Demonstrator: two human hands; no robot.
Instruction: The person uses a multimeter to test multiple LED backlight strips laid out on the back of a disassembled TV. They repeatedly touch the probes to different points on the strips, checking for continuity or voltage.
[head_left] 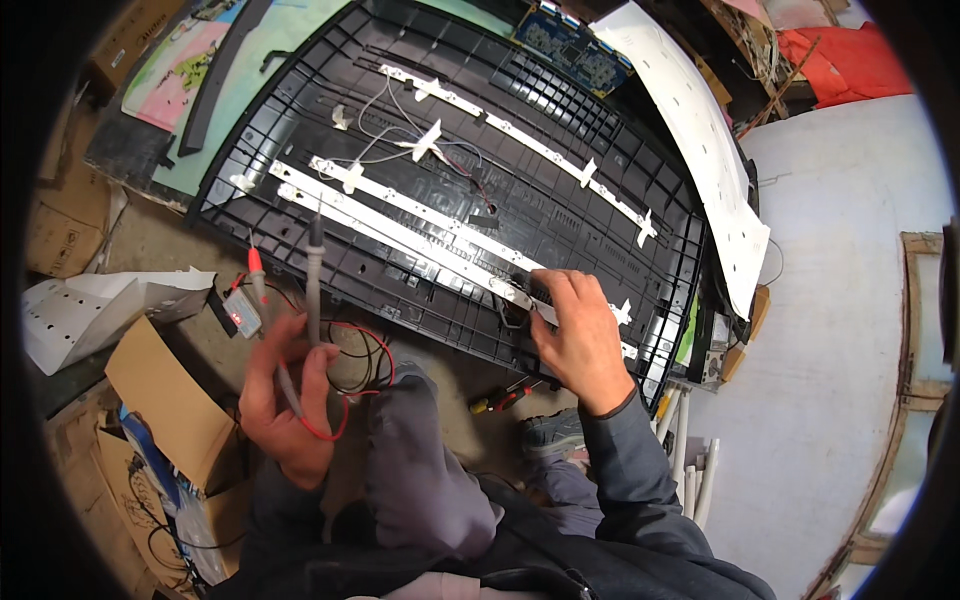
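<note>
My left hand point(287, 415) is closed around two test probes, a red-tipped probe point(257, 280) and a black-tipped probe point(315, 270), both pointing up and away from me. Their tips are apart from the panel's parts, near its left front edge. My right hand point(585, 340) pinches the right part of a white LED strip point(430, 250) over the near side of a black television back panel point(420, 290). Two further strips, the middle LED strip point(400, 205) and the far LED strip point(530, 145), run across the panel. Thin grey wires point(375, 135) join them.
A white perforated sheet point(690, 130) leans along the panel's right side; a blue circuit board point(570, 48) lies behind. Below are a small meter box point(241, 312), looped red and black leads point(385, 355), screwdrivers point(505, 398) and an open cardboard box point(170, 395).
</note>
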